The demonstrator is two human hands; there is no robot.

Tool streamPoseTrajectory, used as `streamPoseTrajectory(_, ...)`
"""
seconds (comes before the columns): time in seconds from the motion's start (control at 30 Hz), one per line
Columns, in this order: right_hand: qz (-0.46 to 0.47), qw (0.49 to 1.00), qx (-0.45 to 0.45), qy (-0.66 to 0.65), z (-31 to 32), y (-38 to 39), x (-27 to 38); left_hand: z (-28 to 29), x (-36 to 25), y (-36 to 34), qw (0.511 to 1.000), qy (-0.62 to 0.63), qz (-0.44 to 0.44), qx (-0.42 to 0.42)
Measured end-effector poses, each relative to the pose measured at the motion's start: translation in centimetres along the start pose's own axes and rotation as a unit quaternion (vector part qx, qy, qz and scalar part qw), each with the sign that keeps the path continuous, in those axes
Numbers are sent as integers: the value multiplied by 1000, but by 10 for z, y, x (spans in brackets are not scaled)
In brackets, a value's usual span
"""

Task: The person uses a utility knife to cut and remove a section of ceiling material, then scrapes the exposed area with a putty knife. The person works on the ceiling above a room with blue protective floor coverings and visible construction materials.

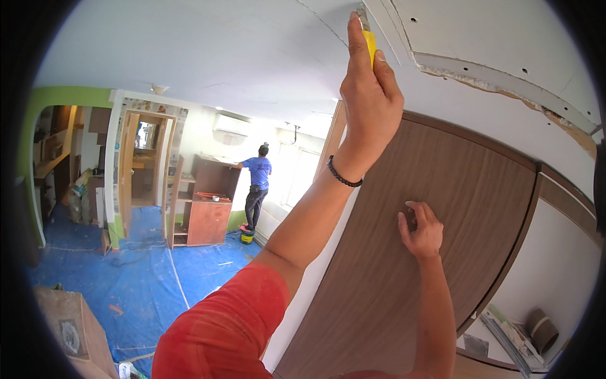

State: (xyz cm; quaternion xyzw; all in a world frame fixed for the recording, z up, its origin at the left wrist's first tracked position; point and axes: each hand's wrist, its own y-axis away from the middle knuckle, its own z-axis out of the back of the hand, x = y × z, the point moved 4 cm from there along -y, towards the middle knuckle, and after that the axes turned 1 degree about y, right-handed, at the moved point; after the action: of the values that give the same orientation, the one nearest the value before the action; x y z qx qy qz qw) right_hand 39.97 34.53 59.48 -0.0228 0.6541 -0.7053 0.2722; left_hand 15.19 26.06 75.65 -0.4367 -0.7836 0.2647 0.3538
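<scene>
My left hand [372,101], raised on an outstretched arm with a dark beaded bracelet, is closed around a yellow utility knife [370,45]. Its index finger lies along the tool, and the grey metal tip is up at the white ceiling [252,50]; whether it touches is hard to make out. Thin scored lines run across the ceiling near the tip. Lower down, my right hand [424,232] is open with loosely bent fingers and holds nothing. Behind it stands a brown wood-grain cabinet door [391,271]; I cannot tell whether the fingers touch it.
A ragged ceiling board edge [492,79] shows at upper right. Metal strips [505,338] lie on a shelf at lower right. Across the room a person in blue [257,180] stands on a bucket [247,236] beside a cabinet [210,222]. Blue sheeting [151,278] covers the floor; a cardboard box [79,328] stands lower left.
</scene>
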Motion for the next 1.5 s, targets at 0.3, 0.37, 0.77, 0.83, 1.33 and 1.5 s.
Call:
streamPoseTrajectory(0.3, -2, 1000, -2, -8, 1, 0, -1, -10, 6, 9, 997, 31, 64, 22)
streamPoseTrajectory(0.37, -11, 1000, 7, -14, 0, 0, -1, -14, 9, 11, 1000, 7, 19, -7)
streamPoseTrajectory(0.77, -7, 1000, 17, 18, -5, 0, -3, -33, 29, 37, 1000, 15, -10, -21)
streamPoseTrajectory(0.83, -2, 1000, 4, 18, -5, -1, -2, -35, 30, 43, 1000, 8, -14, -24)
streamPoseTrajectory(1.33, -10, 1000, 4, 10, -9, 3, -9, -73, 64, 110, 999, -29, -16, -13)
streamPoseTrajectory(1.5, -19, 1000, 5, 15, -6, 3, -9, -53, 55, 114, 995, 28, 81, 42)
